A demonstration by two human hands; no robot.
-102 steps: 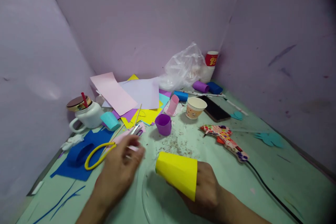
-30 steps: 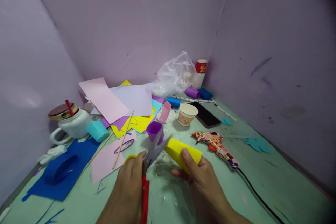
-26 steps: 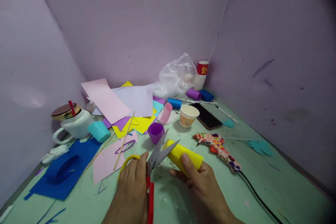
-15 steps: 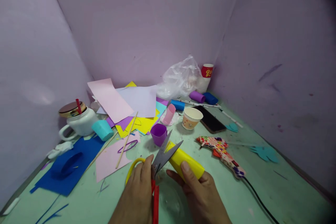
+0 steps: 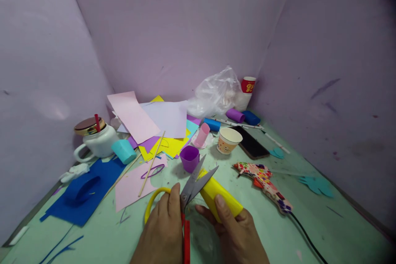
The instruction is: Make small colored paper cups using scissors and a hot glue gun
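My left hand (image 5: 163, 227) is closed around scissors (image 5: 192, 189) with yellow and red handles, and their blades are parted. In my right hand (image 5: 236, 229) is a yellow paper tube (image 5: 221, 196), gripped between thumb and fingers and tilted toward the blades. One blade lies against the tube's far end; whether it goes inside the rim I cannot tell. Just beyond the blade tips stands a small purple paper cup (image 5: 189, 157). Behind it, a pink paper tube (image 5: 202, 134) is on a small white base.
A floral glue gun (image 5: 262, 183) with a black cord lies at right, near a phone (image 5: 252, 144) and a paper cup (image 5: 228, 142). Coloured sheets (image 5: 167, 119) are piled at the back. At left are a white mug (image 5: 100, 142), a turquoise tube (image 5: 124, 151) and blue paper (image 5: 80, 210).
The whole view has shifted slightly, so the things on the table appear a little further right. Both hands keep their hold on the scissors and the yellow tube.
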